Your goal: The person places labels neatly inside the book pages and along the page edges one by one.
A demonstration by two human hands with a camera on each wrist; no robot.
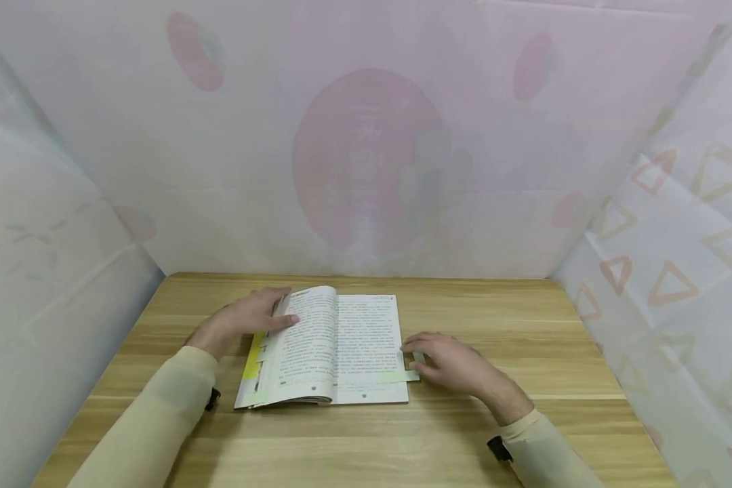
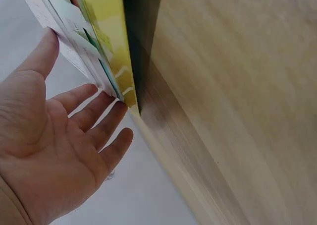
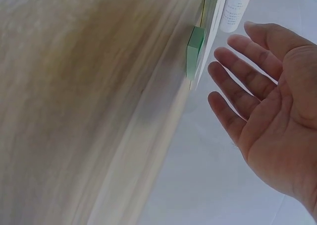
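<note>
An open book [image 1: 366,352] lies on the table, its left pages bulging upward and printed text on both sides. My left hand [image 1: 257,313] is at its upper left edge, thumb resting on the left page. The left wrist view shows loosely extended fingers [image 2: 106,118] beside the page edges and yellow cover [image 2: 111,27]. A pale green strip [image 1: 396,376] lies across the lower right page and sticks out past its edge. My right hand [image 1: 448,361] is beside it, fingers relaxed and spread. A small green block [image 3: 195,51] shows at the book's edge in the right wrist view.
The wooden table [image 1: 366,447] runs back to a pale printed cloth wall [image 1: 244,169]. Similar cloth walls stand at the left [image 1: 30,237] and right [image 1: 665,285]. Green tabs [image 2: 81,41] stick out among the page edges on the book's left side.
</note>
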